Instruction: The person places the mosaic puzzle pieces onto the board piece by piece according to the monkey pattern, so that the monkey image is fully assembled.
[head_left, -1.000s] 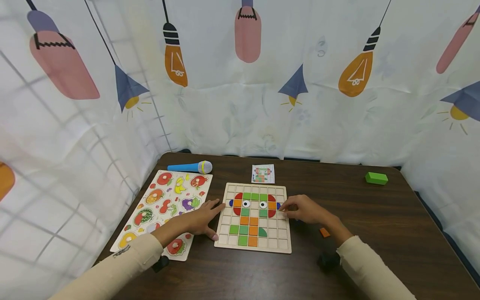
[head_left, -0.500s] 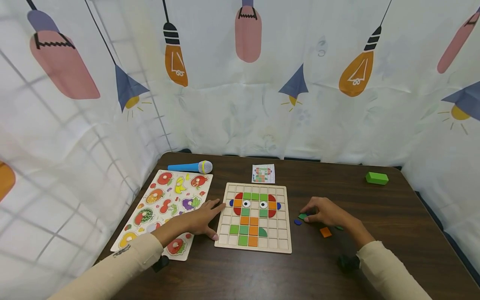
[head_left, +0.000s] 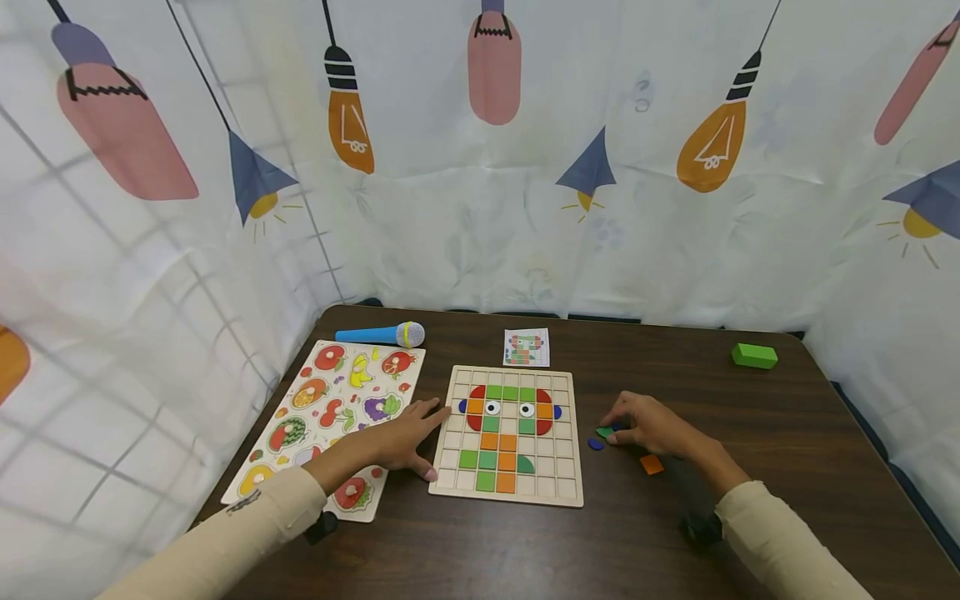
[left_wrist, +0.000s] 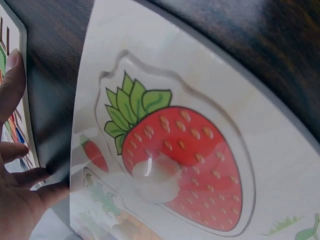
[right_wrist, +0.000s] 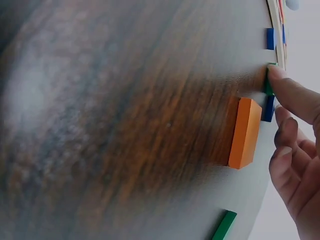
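Observation:
A square wooden grid board lies mid-table, with coloured tiles forming a face-like pattern. My left hand rests at the board's left edge, fingers spread and thumb near its lower corner. To the right of the board, my right hand pinches a small green tile between thumb and fingers, low at the table top. Beside it are a rounded blue tile and an orange square tile. The right wrist view shows a second blue tile by the fingertips and another green tile.
A small pattern card lies behind the board. On the left is a fruit puzzle board, with a blue toy microphone behind it. A green block sits at the far right. A printed curtain surrounds the table.
My right hand has left the board's right edge, where a blue tile now shows, and moved right to the loose green tile. My left hand has stayed in place.

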